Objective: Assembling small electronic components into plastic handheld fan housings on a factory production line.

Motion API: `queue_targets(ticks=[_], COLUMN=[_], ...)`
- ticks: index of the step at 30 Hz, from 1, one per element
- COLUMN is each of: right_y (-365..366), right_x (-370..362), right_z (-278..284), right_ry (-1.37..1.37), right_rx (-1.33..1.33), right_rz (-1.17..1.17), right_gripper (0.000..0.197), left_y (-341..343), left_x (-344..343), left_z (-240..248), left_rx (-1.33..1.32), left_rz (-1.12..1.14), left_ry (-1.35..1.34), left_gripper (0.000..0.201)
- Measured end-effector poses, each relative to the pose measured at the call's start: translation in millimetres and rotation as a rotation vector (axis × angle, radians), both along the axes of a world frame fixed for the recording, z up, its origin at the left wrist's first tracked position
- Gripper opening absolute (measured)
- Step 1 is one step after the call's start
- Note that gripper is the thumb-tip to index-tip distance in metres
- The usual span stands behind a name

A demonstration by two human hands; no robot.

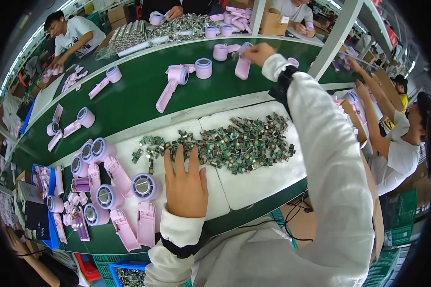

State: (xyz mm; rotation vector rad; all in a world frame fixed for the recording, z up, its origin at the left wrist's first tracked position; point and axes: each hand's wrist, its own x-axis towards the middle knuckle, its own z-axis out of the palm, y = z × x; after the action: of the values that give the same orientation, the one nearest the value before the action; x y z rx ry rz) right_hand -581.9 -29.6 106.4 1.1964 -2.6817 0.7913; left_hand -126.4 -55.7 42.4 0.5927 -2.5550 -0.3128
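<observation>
My right hand [260, 53] reaches far across the green belt [134, 98], its fingers closed on the upper end of a pink handheld fan [243, 68]. The fan's handle points toward me; part of its head is hidden by the fingers. My left hand [186, 189] lies palm down, fingers stretched out, at the near edge of a heap of small green circuit boards [244, 146]. White foam sheets [246, 189] lie under the boards. Left of that hand several pink fans with round lilac heads [146, 186] and open handles are grouped together.
More pink fans [203, 68] stand and lie along the belt. At the left edge is a blue tray [52, 225] with small pink parts. A pale metal post [337, 38] rises beyond my right arm. Co-workers [76, 36] sit around; cardboard boxes [354, 119] stand at the right.
</observation>
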Motion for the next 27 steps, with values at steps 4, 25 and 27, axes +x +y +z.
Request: queue_targets(ticks=[4,25,27], right_y=[14,104,96], right_x=[-54,-145,-126], right_z=[-20,0,-18], right_ry=[-0.09,0.399,0.395], right_rx=[0.062,1.028,1.0], right_rz=[-0.074,-0.177,-0.301], right_gripper=[0.043,0.04,0.048], left_y=[1,12,12], left_x=[2,23,23], left_z=[2,-5,-7], left_rx=[0.024,0.123,0.057], left_rz=[0.055,0.116,0.077], left_ry=[0.007,0.301,0.27], left_gripper=[0.041,0.029,0.028])
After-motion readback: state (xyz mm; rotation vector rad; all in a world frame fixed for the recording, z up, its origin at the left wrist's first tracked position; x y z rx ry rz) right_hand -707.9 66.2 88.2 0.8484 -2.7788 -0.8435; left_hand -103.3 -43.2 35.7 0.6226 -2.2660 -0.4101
